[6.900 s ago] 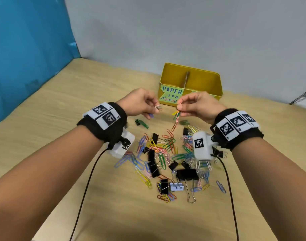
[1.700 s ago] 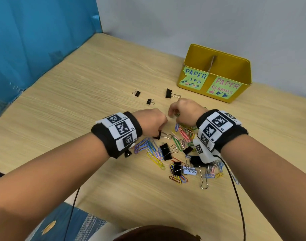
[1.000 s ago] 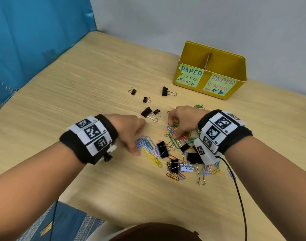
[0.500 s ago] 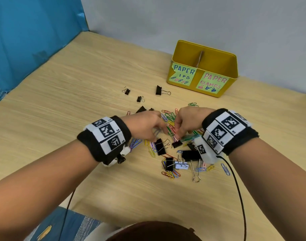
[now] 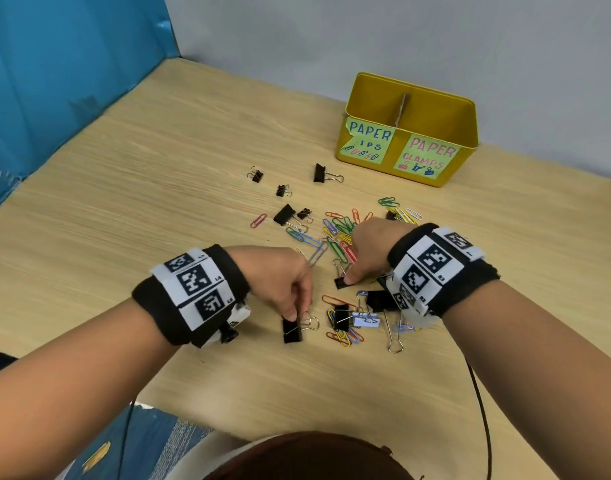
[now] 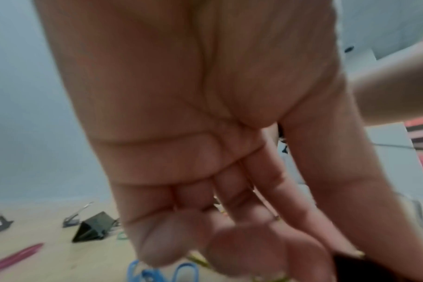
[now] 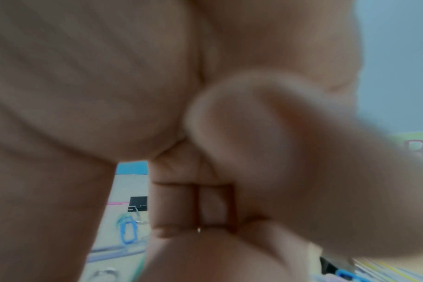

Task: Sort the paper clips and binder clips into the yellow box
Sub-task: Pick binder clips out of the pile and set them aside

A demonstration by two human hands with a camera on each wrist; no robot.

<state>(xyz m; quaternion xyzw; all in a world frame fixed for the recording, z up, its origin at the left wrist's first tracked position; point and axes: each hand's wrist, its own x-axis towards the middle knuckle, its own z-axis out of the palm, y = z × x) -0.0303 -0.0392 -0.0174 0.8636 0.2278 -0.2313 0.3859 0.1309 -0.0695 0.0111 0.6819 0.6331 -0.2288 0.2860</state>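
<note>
The yellow box (image 5: 465, 133) stands at the back right, with labels "PAPER ..IPS" on the left half and "PAPER CLAMPS" on the right. Coloured paper clips (image 5: 338, 233) and black binder clips lie mixed on the wooden table (image 5: 158, 202). My left hand (image 5: 293, 315) pinches a black binder clip (image 5: 292, 330) at the pile's near left edge; its dark body shows by the fingertips (image 6: 350, 267). My right hand (image 5: 347, 278) pinches a small black binder clip (image 5: 341, 283) with curled fingers (image 7: 254, 133). Several binder clips (image 5: 323, 173) lie apart behind the pile.
A large binder clip (image 5: 380, 301) and one with a white tag (image 5: 342, 318) lie under my right wrist. A blue curtain (image 5: 54, 81) closes the left side, a grey wall (image 5: 332, 36) the back. A black cable (image 5: 481, 410) runs off the table's near edge.
My left hand has drawn a black binder clip out of the pile, toward me and to the left. My right hand stays over the pile, holding its small binder clip.
</note>
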